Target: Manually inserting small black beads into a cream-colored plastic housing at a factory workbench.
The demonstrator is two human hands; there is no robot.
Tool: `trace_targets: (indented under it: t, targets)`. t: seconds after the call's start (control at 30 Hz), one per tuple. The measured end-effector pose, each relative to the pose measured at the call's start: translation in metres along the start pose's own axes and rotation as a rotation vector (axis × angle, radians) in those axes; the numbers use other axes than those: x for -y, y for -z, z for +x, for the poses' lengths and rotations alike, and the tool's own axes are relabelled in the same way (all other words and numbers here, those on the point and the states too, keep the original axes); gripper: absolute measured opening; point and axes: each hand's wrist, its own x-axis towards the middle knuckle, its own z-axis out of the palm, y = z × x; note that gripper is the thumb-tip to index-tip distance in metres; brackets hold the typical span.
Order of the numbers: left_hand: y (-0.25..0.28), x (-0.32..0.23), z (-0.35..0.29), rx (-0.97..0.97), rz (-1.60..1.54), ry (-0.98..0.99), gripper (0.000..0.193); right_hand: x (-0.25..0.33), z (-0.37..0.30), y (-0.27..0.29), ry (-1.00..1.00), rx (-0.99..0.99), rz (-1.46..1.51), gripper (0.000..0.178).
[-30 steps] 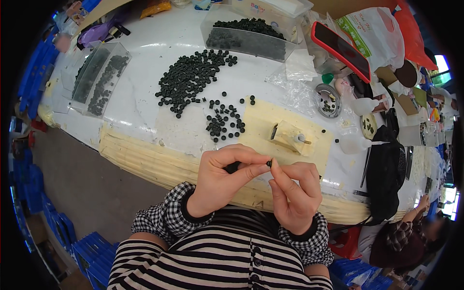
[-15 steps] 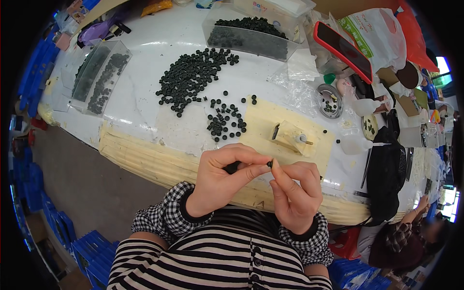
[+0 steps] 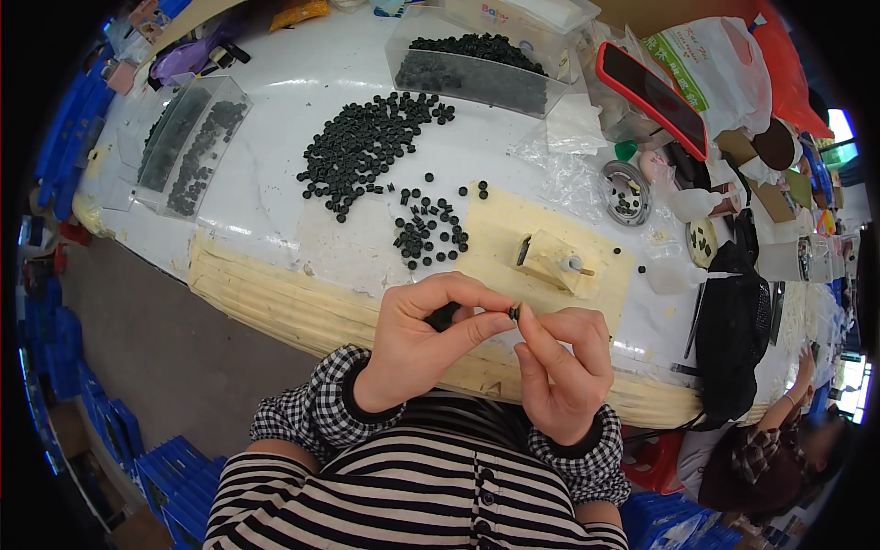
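Above the table's near edge, my hands meet at the fingertips. A small black wheel-like piece [image 3: 513,313] is pinched between them, partly hidden. My left hand [image 3: 403,344] grips it with thumb and forefinger; something dark shows in the gap behind its curled fingers, too shaded to name. From the other side the thumb and forefinger of my right hand [image 3: 566,362] close on the same piece. Just beyond lie a loose group of similar black pieces [image 3: 429,229] and a yellow-taped block [image 3: 550,261] with a short peg-like tip. Farther off spreads a larger black heap [image 3: 357,147].
Clear bins of black pieces stand at the left [image 3: 188,151] and far side [image 3: 477,73]. To the right are a red-cased phone [image 3: 651,99], a tape roll [image 3: 626,194], white squeeze bottles [image 3: 674,275] and a black cloth bag [image 3: 731,316]. Another person [image 3: 765,458] sits at the lower right.
My hands stay nearly in place, the fingers shifting slightly around the small piece, which now shows a little more. At the lower right, the other person's arm has moved up.
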Motion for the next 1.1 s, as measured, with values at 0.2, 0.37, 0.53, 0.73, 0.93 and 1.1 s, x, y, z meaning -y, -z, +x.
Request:
trace_targets:
  t: [0.2,0.37,0.53,0.73,0.93,1.1]
  targets:
    - [0.0001,0.0003,0.0013,0.005,0.031,-0.047,0.017,0.0006,0.0001,0.0005,-0.004,-0.004,-0.007,0.042]
    - [-0.0004,0.0003,0.0010,0.000,0.036,-0.075,0.018,0.0005,0.0007,0.0004,0.003,0.000,-0.011,0.042]
    - [0.0013,-0.0032,0.0008,0.020,0.082,-0.062,0.018,-0.0006,-0.0002,0.0005,0.007,0.010,-0.016,0.041]
    - [0.0019,-0.0020,0.0000,0.017,0.099,-0.072,0.017,-0.0012,-0.0006,0.0001,0.013,0.011,-0.014,0.042]
    - [0.0016,0.0041,0.0004,0.014,0.049,-0.115,0.020,-0.0009,-0.0007,0.0001,0.012,0.014,-0.010,0.043]
    - [0.0033,-0.0005,0.0000,0.028,0.104,-0.078,0.017,-0.0013,-0.0010,0.0005,0.011,0.018,-0.008,0.043]
